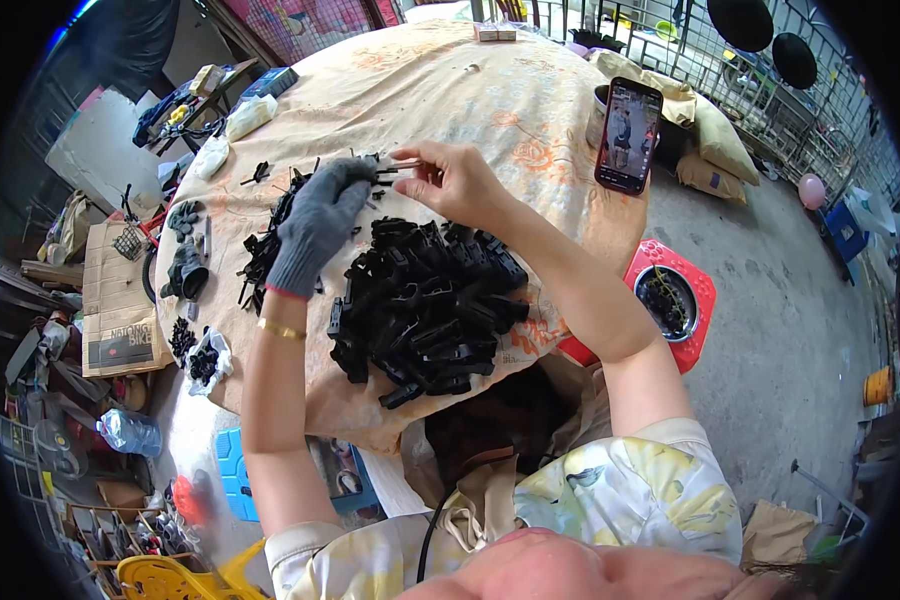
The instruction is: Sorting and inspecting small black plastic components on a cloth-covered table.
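Off to the left of the grip, a small bag of black pieces (pixel 208 360) was seen at the edge of the round table (pixel 440 90). The left hand (pixel 318 222), gloved in grey, was curled shut on a small black plastic part (pixel 372 172), held just above the scattered loose bits. Touching it from the right, the bare right hand (pixel 457 178) was pinched narrowly on a thin pin-like piece (pixel 402 165). Below the grip lay the heap of black clips (pixel 425 305). These parts were judged light, stiff and smooth, best pinched at the ends. Beyond, to the right, a phone (pixel 628 135) was propped upright.
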`<state>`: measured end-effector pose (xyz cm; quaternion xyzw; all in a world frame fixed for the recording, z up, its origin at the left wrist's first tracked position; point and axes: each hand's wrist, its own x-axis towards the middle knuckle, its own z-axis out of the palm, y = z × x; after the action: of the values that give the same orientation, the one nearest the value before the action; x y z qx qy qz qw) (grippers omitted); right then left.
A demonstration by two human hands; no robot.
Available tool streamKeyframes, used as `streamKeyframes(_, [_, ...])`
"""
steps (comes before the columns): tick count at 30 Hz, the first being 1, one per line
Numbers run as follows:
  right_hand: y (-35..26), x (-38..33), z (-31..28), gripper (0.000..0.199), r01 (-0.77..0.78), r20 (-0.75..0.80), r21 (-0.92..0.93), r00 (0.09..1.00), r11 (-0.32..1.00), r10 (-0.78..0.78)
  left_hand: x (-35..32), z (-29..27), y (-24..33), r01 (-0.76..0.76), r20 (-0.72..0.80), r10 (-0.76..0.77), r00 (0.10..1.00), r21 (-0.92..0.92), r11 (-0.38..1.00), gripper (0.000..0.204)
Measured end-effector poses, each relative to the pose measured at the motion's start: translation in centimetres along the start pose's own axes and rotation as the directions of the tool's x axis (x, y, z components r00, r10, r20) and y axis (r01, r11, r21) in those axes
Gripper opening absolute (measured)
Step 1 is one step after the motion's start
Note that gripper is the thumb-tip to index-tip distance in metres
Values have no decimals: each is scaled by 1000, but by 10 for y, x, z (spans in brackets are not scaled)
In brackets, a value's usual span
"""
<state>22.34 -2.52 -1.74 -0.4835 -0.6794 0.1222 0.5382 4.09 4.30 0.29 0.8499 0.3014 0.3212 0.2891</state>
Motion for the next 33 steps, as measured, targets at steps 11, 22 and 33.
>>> streamKeyframes(11, [-41,-15,12,13,526,35,146,844,838,-536,-40,-14,35,125,60,-112,992,-607,785,32])
streamKeyframes(22, [-46,-10,6,20,-245,160,479,968,843,191,-54,11,58,-170,-78,151,985,-457,873,55])
streamKeyframes(33, [-42,-12,11,16,-193,215,534,973,823,88,-50,7,44,-106,-148,8,989,-668,737,39])
